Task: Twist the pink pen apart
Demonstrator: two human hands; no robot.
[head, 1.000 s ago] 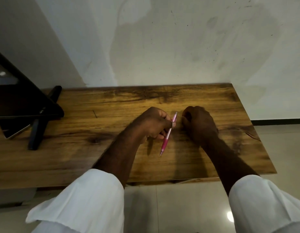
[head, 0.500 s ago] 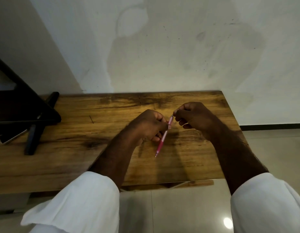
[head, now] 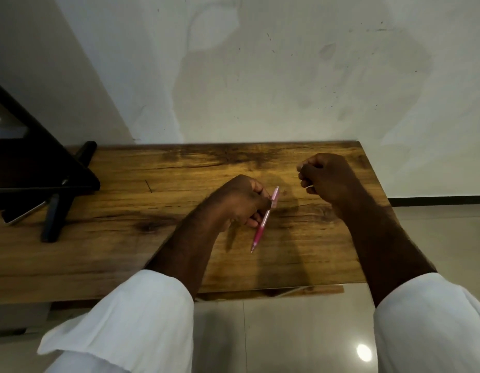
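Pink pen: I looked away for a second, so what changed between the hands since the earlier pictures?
The right hand let go of the top of the pink pen and drew away to the right, fingers curled; whether it holds anything is unclear. The left hand still grips the pen, tip down, over the wooden table.

Pen [head: 263, 224] in my fingers [head: 256, 220] is pink, paler at the top. Bench [head: 126, 251] is warm brown wood with dark grain streaks. My sleeves [head: 142, 313] are white, stand [head: 54, 211] is black, wall [head: 260, 76] off-white and blotchy.
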